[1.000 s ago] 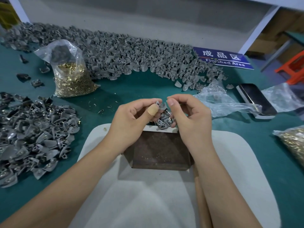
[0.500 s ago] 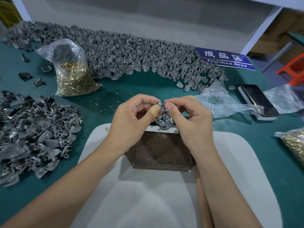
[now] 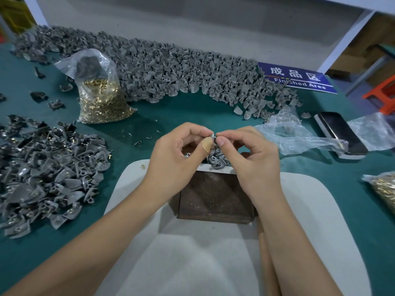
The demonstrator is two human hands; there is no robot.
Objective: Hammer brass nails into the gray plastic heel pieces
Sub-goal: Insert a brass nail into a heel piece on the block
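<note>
Two heaps of gray plastic heel pieces take up most of the green desk. The long far heap runs along the rear edge up to the blue "Finished Area" sign. The near heap on the left shows brass glinting among its pieces, so it is probably the nailed stock, kept apart from the rest.

A white pad covers the desk in front of the person, likely to cushion blows. On it sits a dark metal block, centred in front of the person, where it would serve as the anvil. A wooden handle, presumably the hammer's, lies on the pad under the right forearm, within reach; its head is hidden.

A clear bag of brass nails stands at far left, and a second bag lies at the right edge. A phone and loose plastic wrap lie to the right.

A small cluster of heel pieces rests just behind the block, directly below the hands.

The left hand and right hand meet above that cluster. Both have the fingers curled, pinching one heel piece between thumb and forefinger tips; the left thumb carries a plaster. Whether a nail is being seated cannot be told. Hammering has not begun on this piece.
</note>
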